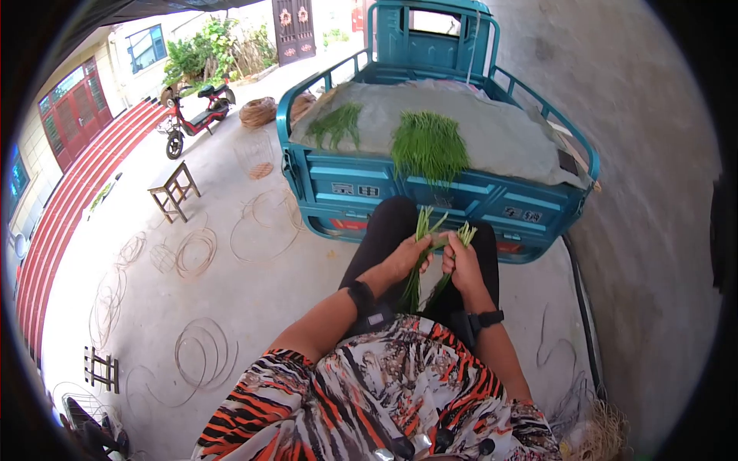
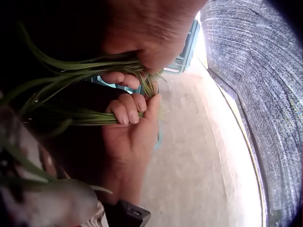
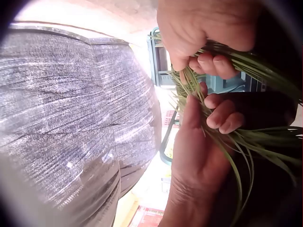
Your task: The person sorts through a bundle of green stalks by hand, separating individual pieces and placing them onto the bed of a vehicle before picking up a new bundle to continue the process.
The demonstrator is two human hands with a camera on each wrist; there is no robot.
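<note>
The person sits facing the back of a blue three-wheeled cargo cart (image 1: pixel 430 192), with both hands over the lap. The left hand (image 1: pixel 407 257) has its fingers (image 3: pixel 215 61) curled round a small bunch of long thin green chive-like stalks (image 1: pixel 421 257). Just beside it at 3 o'clock, the right hand (image 1: pixel 463 265) pinches a second clutch of the same stalks, fingers (image 2: pixel 127 108) folded tight over them. The two hands nearly touch where the stalk ends meet. The leaves trail down toward the lap, between the black trouser legs (image 1: pixel 384 230).

As for progress, I judge the work well under way but not finished. On the grey cloth (image 1: pixel 500 131) spread across the cart bed lie two heaps. A large, neat pile of green stalks (image 1: pixel 429 144) sits at 12 o'clock from the hands, and a smaller, looser pile (image 1: pixel 335 123) lies at 11 o'clock. That suggests a good share has been handled and laid out, while the bunch in hand is unfinished. Which pile is sorted and which is waiting cannot be told.

Around the concrete yard, coils of wire (image 1: pixel 196 252) lie at 9 o'clock. A small wooden stool (image 1: pixel 174 190) stands at 10 o'clock, and a red scooter (image 1: pixel 196 115) is parked beyond it.
</note>
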